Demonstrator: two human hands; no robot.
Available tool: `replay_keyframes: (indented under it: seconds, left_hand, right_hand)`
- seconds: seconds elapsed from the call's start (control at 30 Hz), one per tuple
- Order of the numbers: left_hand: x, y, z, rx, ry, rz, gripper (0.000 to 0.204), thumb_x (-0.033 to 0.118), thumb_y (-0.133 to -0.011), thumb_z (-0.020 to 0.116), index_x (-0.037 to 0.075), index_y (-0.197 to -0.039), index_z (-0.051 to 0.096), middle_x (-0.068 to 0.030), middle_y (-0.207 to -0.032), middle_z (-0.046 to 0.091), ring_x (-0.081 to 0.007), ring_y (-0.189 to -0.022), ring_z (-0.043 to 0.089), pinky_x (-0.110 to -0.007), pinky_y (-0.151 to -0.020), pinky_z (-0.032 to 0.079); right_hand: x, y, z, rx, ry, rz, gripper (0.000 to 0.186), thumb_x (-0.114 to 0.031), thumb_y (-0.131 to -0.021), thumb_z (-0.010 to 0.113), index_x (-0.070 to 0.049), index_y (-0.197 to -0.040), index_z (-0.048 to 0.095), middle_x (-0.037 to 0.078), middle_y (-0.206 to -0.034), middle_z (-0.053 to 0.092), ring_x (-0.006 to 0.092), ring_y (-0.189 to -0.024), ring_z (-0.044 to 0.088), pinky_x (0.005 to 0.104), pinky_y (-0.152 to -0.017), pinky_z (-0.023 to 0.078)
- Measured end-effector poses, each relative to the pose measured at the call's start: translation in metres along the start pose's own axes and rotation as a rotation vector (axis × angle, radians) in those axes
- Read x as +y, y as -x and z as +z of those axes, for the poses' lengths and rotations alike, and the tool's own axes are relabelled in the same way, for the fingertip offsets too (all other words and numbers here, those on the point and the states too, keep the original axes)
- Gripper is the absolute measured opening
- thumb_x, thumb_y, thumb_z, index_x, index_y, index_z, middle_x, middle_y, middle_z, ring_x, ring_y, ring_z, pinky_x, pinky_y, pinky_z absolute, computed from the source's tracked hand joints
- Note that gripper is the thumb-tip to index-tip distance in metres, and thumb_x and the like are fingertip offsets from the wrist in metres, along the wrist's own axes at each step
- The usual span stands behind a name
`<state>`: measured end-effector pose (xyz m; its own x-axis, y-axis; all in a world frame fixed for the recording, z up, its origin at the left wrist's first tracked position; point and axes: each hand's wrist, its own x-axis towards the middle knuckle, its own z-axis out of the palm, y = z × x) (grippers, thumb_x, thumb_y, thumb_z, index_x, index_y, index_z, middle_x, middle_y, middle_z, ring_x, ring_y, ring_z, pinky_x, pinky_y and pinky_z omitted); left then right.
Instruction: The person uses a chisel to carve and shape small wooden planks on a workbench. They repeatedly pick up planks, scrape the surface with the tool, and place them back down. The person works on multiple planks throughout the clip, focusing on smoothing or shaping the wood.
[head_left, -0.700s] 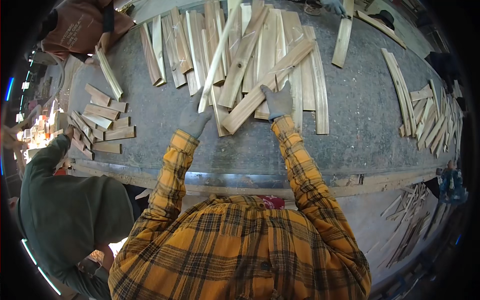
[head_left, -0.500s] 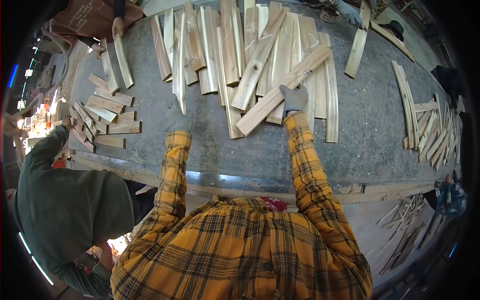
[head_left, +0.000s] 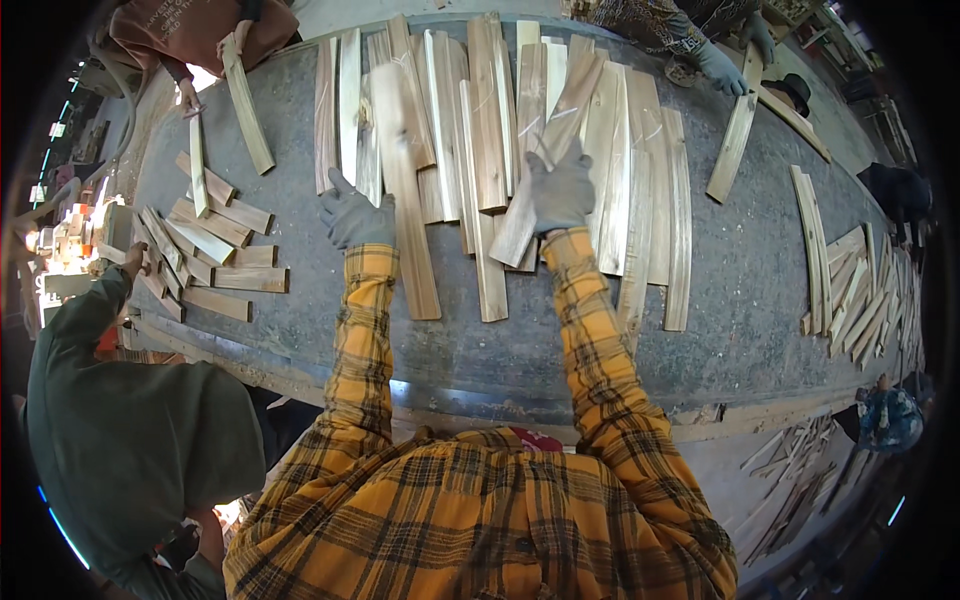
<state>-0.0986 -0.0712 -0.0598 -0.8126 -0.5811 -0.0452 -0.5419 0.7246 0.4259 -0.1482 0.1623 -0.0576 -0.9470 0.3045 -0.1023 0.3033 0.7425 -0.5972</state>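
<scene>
My left hand (head_left: 355, 215) has come back onto a long plank (head_left: 405, 190), its grip flat on the near edge. My right hand (head_left: 560, 190) stays closed on the slanted slat (head_left: 550, 150), now swung steeper over the pile on the desk (head_left: 740, 300).

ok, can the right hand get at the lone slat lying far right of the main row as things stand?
Probably yes. The right hand rests on the main row of slats; bare table lies between it and the lone slat, though a co-worker's gloved hand holds its far end.
</scene>
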Motion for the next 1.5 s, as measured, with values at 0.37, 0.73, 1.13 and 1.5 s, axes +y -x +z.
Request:
replay_keyframes:
  seconds: [0.37,0.73,1.13,1.5]
  left_hand:
    - [0.103,-0.041,0.083,-0.717,-0.085,0.196,0.085,0.029,-0.069,0.077,0.001,-0.137,0.035,-0.0262,-0.122,0.050,-0.0350,-0.114,0.054,-0.040,-0.093,0.050]
    - [-0.059,0.050,-0.014,-1.083,1.555,-0.254,0.076,0.002,-0.063,0.055,0.001,-0.133,0.028,-0.0231,-0.102,0.058,-0.0368,-0.081,0.065,-0.045,-0.070,0.060]
    - [0.013,0.190,-0.039,-1.472,0.962,-0.126,0.066,0.017,-0.086,0.063,0.003,-0.140,0.027,-0.0138,-0.089,0.057,-0.0200,-0.062,0.061,-0.030,-0.055,0.054]
    - [-0.001,0.254,0.018,-1.886,0.268,0.024,0.057,0.020,-0.086,0.067,0.005,-0.133,0.039,-0.0111,-0.083,0.060,-0.0195,-0.061,0.063,-0.031,-0.055,0.054]
  right_hand:
    - [0.025,-0.033,0.030,-0.133,0.086,0.059,0.073,-0.036,-0.075,0.070,0.002,-0.127,0.035,0.027,-0.101,0.064,0.0408,-0.091,0.064,0.0473,-0.078,0.051]
    - [0.072,0.051,0.017,-0.417,-0.641,-0.001,0.039,-0.019,-0.083,0.069,0.004,-0.112,0.060,0.007,-0.082,0.066,0.0133,-0.068,0.061,0.0252,-0.063,0.050]
    - [0.112,0.161,-0.126,0.164,-0.455,-0.233,0.028,-0.010,-0.091,0.057,-0.004,-0.118,0.061,0.008,-0.079,0.057,0.0132,-0.064,0.056,0.0269,-0.061,0.047]
    - [0.262,0.323,-0.256,-0.216,0.440,0.160,0.011,-0.018,-0.080,0.064,-0.013,-0.086,0.071,0.011,-0.083,0.065,0.0323,-0.081,0.062,0.0422,-0.071,0.048]
